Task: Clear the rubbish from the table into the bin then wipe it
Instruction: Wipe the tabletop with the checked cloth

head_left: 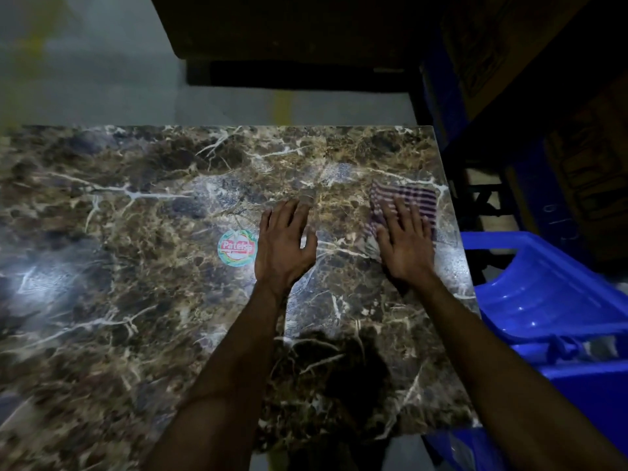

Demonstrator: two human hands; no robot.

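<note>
A striped purple and white cloth (416,200) lies flat near the right edge of the brown marble-patterned table (136,300). My right hand (404,246) presses on the cloth with straight, spread fingers. My left hand (285,243) rests flat on the tabletop to the left of it, fingers straight. The frame is blurred around the cloth and right hand. No bin is recognisable in view.
A round red and green sticker (237,248) sits on the table just left of my left hand. A blue plastic chair (550,300) stands close against the table's right edge. Dark furniture (289,35) stands beyond the far edge, with grey floor (102,79) at the back left.
</note>
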